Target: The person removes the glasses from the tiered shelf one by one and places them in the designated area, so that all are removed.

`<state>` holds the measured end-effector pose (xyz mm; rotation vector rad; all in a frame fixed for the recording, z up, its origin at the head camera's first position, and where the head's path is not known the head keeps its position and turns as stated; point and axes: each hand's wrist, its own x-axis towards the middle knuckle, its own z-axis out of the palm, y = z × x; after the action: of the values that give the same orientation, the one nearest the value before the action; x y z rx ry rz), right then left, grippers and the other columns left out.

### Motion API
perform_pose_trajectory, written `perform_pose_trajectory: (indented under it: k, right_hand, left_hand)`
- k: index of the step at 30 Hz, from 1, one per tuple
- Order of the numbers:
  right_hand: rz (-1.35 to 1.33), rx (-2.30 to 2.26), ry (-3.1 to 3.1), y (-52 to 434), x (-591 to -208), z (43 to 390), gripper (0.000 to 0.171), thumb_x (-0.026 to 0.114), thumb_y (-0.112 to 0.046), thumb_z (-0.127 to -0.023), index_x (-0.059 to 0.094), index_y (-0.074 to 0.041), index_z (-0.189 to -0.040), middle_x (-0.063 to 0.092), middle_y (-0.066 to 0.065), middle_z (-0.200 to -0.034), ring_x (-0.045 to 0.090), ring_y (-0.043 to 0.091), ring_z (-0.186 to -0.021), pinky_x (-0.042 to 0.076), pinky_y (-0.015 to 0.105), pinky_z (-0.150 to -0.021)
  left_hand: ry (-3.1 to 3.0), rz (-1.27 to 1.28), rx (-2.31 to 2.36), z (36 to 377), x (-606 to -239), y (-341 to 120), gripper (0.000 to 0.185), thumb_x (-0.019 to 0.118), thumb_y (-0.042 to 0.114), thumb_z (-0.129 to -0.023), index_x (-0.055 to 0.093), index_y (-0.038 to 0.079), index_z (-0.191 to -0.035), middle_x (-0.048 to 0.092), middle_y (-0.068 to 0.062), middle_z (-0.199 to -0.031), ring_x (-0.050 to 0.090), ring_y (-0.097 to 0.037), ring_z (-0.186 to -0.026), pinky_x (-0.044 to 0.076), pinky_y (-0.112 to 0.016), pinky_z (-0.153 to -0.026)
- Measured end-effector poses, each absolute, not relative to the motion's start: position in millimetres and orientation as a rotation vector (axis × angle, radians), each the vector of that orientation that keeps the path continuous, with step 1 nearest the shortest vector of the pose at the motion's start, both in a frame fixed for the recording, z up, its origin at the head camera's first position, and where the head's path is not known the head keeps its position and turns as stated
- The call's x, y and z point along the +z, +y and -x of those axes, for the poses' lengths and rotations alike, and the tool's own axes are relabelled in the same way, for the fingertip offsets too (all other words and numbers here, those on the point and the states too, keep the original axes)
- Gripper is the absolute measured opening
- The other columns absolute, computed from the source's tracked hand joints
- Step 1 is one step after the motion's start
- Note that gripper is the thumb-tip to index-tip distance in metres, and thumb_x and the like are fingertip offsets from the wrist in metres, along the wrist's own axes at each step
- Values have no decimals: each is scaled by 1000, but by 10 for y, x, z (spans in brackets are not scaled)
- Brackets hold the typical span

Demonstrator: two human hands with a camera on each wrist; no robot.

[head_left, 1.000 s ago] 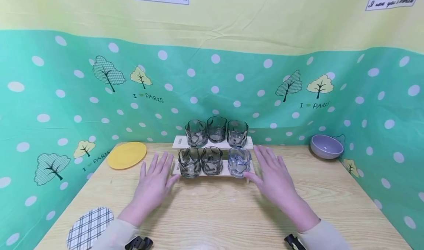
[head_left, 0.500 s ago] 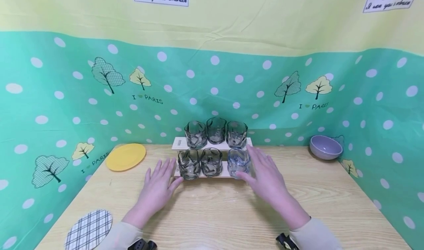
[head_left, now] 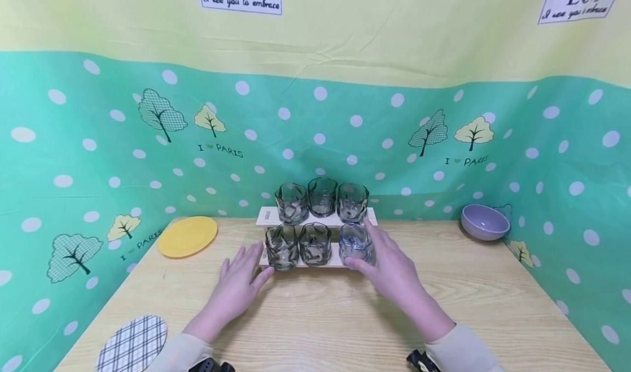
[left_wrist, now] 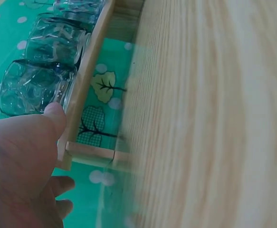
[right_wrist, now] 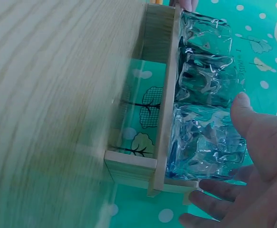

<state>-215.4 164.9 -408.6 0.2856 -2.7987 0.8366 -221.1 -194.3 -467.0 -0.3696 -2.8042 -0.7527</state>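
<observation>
The wooden counter fills the lower scene, fenced on three sides by a green dotted cloth printed with trees. At the back centre stands a two-step wooden rack carrying six tumblers, three on each step. On the right, the right hand is up against the pale blue glass at the right end of the lower step: thumb on the near face, fingers spread round the far side, so this grip is wrapping the glass while it stands on the rack. On the left, the left hand lies flat on the counter, fingers straight, grip released, its thumb tip touching the rack's left end just beside the grey glass; the left wrist view shows that thumb against the rack's edge. Off to the left sits a yellow plate, far right a lilac bowl, and near the front left corner a checked coaster.
</observation>
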Motion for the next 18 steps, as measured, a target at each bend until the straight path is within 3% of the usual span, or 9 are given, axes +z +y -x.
perform_pose_trajectory:
  k: [8, 18]
  right_hand:
    - [-272, 914, -2796, 1632, -4096, 2190, 110, 80, -59, -97, 19, -18, -179, 31, 25, -176, 50, 55, -147, 46, 77, -112]
    - [-235, 1087, -2775, 1596, -4135, 2239, 110, 85, -53, -95, 21, -18, -178, 28, 21, -178, 46, 55, -149, 38, 76, -119]
  left_hand:
    - [-2790, 410, -874, 2243, -4752, -1964, 77, 59, 45, -115, 32, 1, -172, 39, -21, -173, 29, -50, -161, 7, -79, -128]
    - [-2696, 456, -1035, 2303, -4883, -1993, 67, 56, 35, -117, 35, 2, -171, 42, -21, -171, 34, -48, -160, 7, -76, -130]
